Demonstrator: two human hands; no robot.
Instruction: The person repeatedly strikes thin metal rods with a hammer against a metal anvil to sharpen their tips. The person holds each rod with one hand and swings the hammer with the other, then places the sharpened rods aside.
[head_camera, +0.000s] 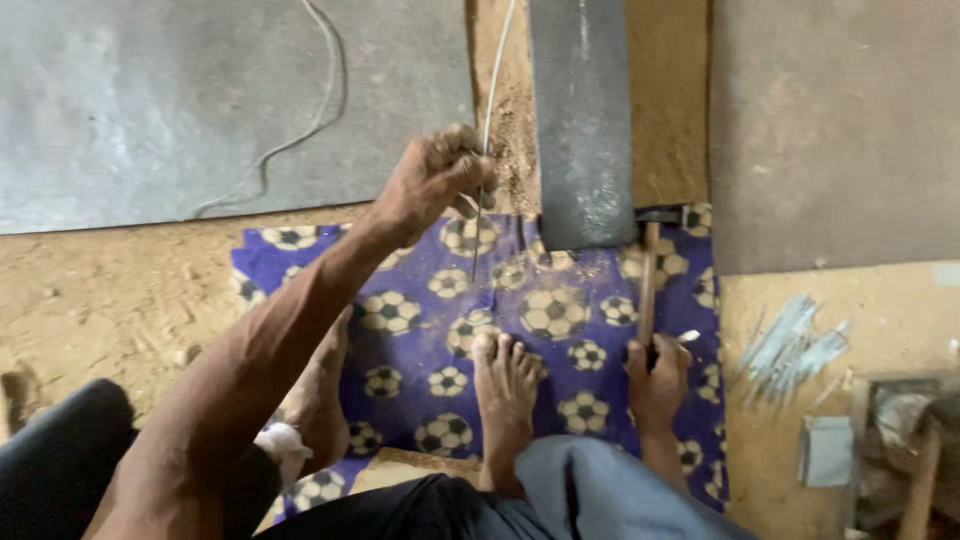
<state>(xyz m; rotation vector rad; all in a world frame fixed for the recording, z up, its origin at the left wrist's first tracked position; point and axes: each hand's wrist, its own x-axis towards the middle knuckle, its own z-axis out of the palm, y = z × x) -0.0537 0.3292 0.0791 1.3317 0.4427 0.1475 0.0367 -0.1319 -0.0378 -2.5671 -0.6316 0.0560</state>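
Note:
My left hand (432, 180) is raised over the purple cloth, pinching a thin straight metal rod (476, 240) that points down toward the cloth. My right hand (656, 375) grips the wooden handle of a hammer (648, 285) whose dark head lies at the foot of a long grey metal strip (582, 120). A purple cloth with a ball pattern (560, 310) covers the ground under both hands. My bare feet (503, 385) rest on it between the hands.
Grey metal sheets lie at the upper left (180, 100) and upper right (830, 120). A thin white wire (322, 100) loops over the left sheet. A pile of small shiny metal pieces (790, 345) sits on the sandy floor at the right, beside a small grey square (826, 450).

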